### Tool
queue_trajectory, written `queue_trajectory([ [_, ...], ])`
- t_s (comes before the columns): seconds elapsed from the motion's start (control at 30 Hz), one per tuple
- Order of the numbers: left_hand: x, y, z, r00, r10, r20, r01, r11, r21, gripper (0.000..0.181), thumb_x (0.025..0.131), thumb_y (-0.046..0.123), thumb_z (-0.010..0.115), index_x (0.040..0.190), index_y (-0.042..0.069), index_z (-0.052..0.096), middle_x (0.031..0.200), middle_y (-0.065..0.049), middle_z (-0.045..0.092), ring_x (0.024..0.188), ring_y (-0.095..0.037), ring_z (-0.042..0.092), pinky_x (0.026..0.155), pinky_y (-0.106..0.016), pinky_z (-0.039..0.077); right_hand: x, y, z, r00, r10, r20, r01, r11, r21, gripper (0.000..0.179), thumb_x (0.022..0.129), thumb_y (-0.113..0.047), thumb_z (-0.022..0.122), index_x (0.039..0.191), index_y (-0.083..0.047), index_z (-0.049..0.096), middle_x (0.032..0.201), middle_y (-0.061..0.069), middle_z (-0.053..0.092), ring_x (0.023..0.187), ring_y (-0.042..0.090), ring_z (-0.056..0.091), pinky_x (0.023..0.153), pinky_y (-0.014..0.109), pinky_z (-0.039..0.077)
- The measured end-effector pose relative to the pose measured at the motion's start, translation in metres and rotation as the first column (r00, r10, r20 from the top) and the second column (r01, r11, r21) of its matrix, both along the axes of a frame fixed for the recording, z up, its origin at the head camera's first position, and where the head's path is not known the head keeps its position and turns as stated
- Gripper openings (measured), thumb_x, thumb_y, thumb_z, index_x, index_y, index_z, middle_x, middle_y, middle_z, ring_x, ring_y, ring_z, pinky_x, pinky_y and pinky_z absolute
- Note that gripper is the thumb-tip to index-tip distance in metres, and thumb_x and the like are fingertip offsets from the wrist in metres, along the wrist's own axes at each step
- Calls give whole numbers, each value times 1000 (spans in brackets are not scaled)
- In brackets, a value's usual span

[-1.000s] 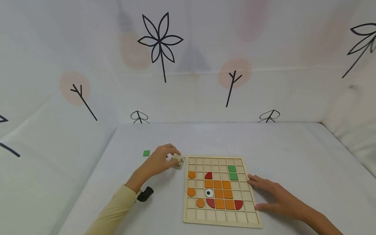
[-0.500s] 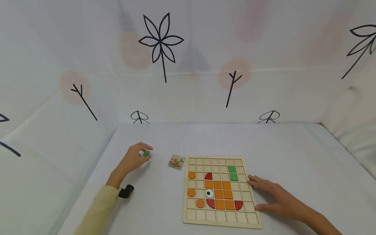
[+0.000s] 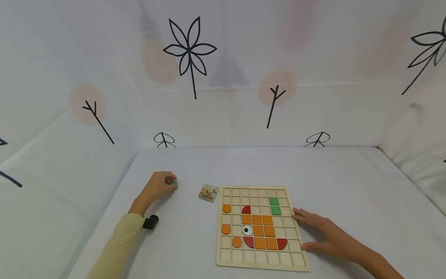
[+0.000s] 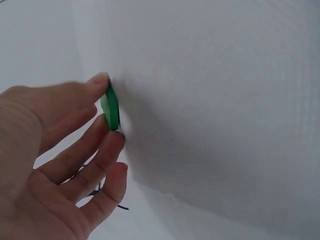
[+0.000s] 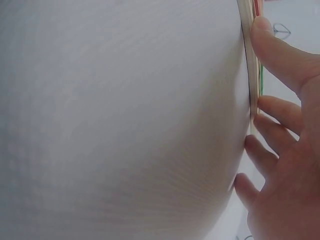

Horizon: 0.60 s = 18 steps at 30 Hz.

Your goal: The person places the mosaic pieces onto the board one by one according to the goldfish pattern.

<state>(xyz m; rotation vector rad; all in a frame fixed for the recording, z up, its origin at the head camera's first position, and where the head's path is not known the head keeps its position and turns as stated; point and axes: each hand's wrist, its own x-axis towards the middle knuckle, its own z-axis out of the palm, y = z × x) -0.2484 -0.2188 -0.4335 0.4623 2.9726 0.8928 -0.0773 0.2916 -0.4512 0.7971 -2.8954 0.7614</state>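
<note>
My left hand (image 3: pixel 157 187) pinches a green square tile (image 4: pixel 111 109) between thumb and fingertips, low over the table at the left. In the head view the fingers cover most of the tile (image 3: pixel 173 183). The wooden grid board (image 3: pixel 233 255) lies flat, bearing orange squares (image 3: pixel 258 231), orange discs (image 3: pixel 226 229), red quarter-round pieces (image 3: pixel 282 244), a white eye disc (image 3: pixel 247 230) and two green squares (image 3: pixel 275 206). At the board's right edge rests my right hand (image 3: pixel 327 234), fingers extended, thumb and fingertips touching the rim (image 5: pixel 251 75).
A small pattern card (image 3: pixel 208 193) lies on the white table between my left hand and the board. The white cloth wall (image 3: pixel 226 116) with plant drawings rises behind the table and along its sides.
My left hand has moved left from the pattern card to the green tile and closed its fingers on it. My right hand has stayed at the board's edge.
</note>
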Motion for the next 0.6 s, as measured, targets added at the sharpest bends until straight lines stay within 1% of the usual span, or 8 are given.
queue_trajectory([
  [0.07,2,4,3,1000,-1,-4,1,999,-38,20,77,11,76,94,3,70,84,-3,65,78,-18,58,69,-34,49,0,0,0,1000,-2,-5,2,1000,10,70,75,-56,69,135,-24,53,143,1,45,130,8,39,95,22,39],
  [0.13,5,9,5,1000,-3,0,3,999,-53,19,77,13,76,92,4,69,83,-2,65,77,-18,58,67,-33,49,0,0,0,1000,-1,-11,1,1000,16,70,75,-56,68,135,-23,53,143,1,45,130,9,40,95,21,39],
  [0.23,9,16,6,1000,-16,3,16,999,-48,17,77,13,75,91,5,69,83,-2,64,76,-17,58,66,-32,49,-1,0,-1,1000,3,-14,-3,1000,0,70,74,-56,69,134,-22,54,142,2,46,130,8,39,96,13,32],
  [0.3,11,20,5,1000,-31,-1,31,998,-50,14,77,10,72,90,5,69,81,-1,64,74,-15,57,65,-32,48,-1,0,-1,1000,13,-10,-13,1000,-16,70,75,-54,69,135,-21,54,142,3,46,131,7,38,97,9,26],
  [0.37,13,23,5,999,-40,-11,40,998,-42,12,76,6,70,88,5,70,79,0,63,72,-14,56,65,-31,48,-1,0,-2,1000,19,-4,-19,999,-31,69,75,-53,69,135,-21,54,143,4,46,131,7,37,96,6,22],
  [0.47,17,27,5,998,-63,-23,61,997,-55,16,73,4,66,89,6,70,78,1,63,71,-13,55,64,-31,47,-1,0,-2,1000,26,1,-26,999,-41,69,76,-52,69,135,-20,53,143,5,45,131,6,37,96,5,20],
  [0.53,21,31,5,998,-69,-4,68,995,-79,17,74,8,68,91,7,70,80,1,62,73,-14,54,63,-30,46,-1,-1,-1,1000,22,5,-22,999,-48,69,76,-53,70,135,-21,54,143,4,45,131,5,36,96,5,19],
  [0.6,25,34,6,997,-67,34,70,992,-109,19,77,15,72,94,8,70,84,0,61,76,-15,54,64,-31,45,0,-1,-1,1000,24,7,-23,999,-47,69,76,-52,70,135,-20,53,143,4,45,132,5,36,97,6,21],
])
